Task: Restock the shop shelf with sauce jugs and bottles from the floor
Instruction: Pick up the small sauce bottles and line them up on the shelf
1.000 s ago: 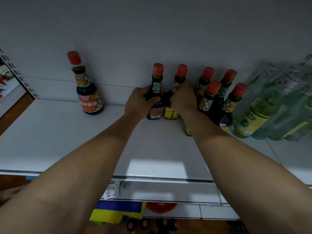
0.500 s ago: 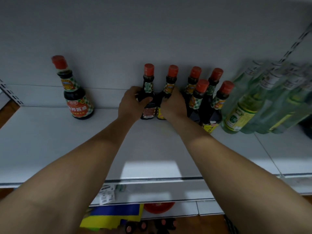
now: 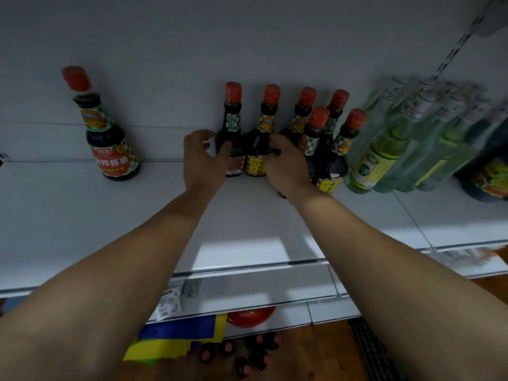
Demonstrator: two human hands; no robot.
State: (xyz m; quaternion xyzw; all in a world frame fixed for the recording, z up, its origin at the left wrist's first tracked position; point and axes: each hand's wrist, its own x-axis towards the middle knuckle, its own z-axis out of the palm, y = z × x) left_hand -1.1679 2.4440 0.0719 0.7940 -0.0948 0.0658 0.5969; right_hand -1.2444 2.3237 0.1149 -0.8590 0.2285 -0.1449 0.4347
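Two dark glass sauce bottles with red caps stand side by side against the far wall of the white metal shelf [image 3: 82, 215], one under each hand. A second ago both hands were wrapped tightly round the bottle bodies; now the grip has loosened, which I read as the pair being set down and about to be let go, so this placement looks nearly finished. The left hand [image 3: 203, 158] curls loosely round the red-labelled bottle [image 3: 233, 127], thumb across its front and fingers part-way open, barely touching. The right hand [image 3: 286, 163] rests narrow against the yellow-labelled bottle [image 3: 268, 127], fingers bent over its shoulder; whether it is truly gripping I cannot tell. Both forearms reach straight out from the near edge, wrists level. Just right of the pair stands a cluster of matching red-capped bottles [image 3: 319, 125], then pale green clear bottles [image 3: 384, 149] farther right. A larger dark bottle with a red label [image 3: 110, 144] stands alone, well apart to the left. More red-capped bottles on the floor [image 3: 247, 353] wait below, so restocking is unfinished.
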